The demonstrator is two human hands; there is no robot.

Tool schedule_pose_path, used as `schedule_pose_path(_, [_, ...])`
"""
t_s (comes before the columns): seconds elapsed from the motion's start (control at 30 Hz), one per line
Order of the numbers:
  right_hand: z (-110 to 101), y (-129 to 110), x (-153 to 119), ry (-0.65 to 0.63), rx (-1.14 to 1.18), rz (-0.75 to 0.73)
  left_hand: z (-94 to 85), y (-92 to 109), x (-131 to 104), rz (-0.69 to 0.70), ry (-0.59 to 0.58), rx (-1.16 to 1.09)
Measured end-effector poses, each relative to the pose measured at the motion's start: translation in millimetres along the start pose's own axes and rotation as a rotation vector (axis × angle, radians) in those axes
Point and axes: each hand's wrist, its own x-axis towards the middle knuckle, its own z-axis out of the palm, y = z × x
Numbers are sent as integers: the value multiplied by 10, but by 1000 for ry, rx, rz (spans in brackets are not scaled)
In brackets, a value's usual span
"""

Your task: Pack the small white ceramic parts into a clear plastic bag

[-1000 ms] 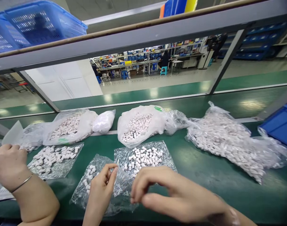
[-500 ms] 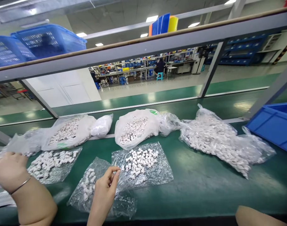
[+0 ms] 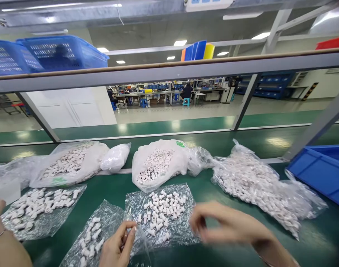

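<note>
1. Two-hander: left hand (image 3: 116,245) pinching clear plastic bag (image 3: 107,211), fingertips together, white tubular fittings (image 3: 96,234) just left. Go easy, avoid tearing it.
2. Right hand (image 3: 230,224) by flat clear sheet (image 3: 183,233): too blurred to tell fingertips apart or together. Steer wide of loose fittings (image 3: 171,210), scatter-prone imo.

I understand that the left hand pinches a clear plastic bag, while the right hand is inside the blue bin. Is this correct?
Not quite: the right hand is not inside the blue bin. The head view shows it, blurred, just right of the white pipe fittings. The left hand does pinch a clear plastic bag.
</note>
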Motion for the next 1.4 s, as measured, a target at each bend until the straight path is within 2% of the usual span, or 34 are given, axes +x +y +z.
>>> schedule_pose_path(0.17, [146,344,141,121,-279,120,-51,70,-23,-36,-23,25])
schedule_pose_path(0.33, [291,511,178,133,-284,125,-34,106,-40,-44,-3,21])
schedule_pose_path(0.63, [362,535,204,221,-130,134,-25,119,-45,-29,-34,42])
schedule_pose_path(0.87, [167,478,142,193,190,138,-34,62,-47,-7,-1,43])
schedule_pose_path(0.97, [179,428,179,157,188,169,-43,54,-45,-4,-17,54])
schedule_pose_path(1.2, [419,479,378,183,80,268,-55,31,-61,-6,-15,42])
schedule_pose_path(1.4, [278,510,259,185,248,251,-35,46,-81,-16,33,63])
